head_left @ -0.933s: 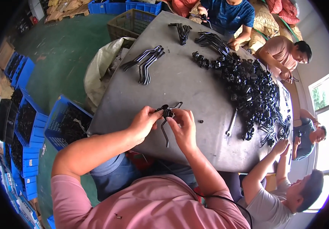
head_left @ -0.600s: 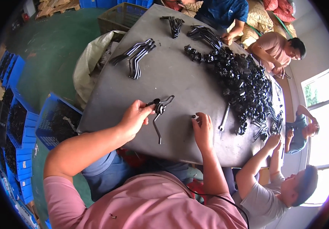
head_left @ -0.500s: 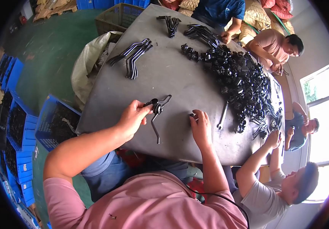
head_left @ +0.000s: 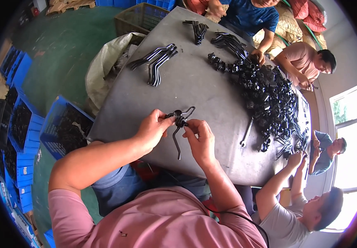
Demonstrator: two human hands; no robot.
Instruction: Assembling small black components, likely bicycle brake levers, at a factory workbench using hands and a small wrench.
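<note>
Left hand (head_left: 153, 129) has a pinch grip on the black part (head_left: 180, 121), right hand (head_left: 201, 139) pinching its other side, over the bench (head_left: 186, 80).

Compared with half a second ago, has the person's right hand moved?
Yes: the right hand has moved left, farther from the wrench lying on the table, and is now at the black part held by the left hand.

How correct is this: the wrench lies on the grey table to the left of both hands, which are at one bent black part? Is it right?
The side is wrong: the head view shows the wrench right of both the left hand and the right hand. It does lie on the grey table, and both hands are at one bent black part.
</note>
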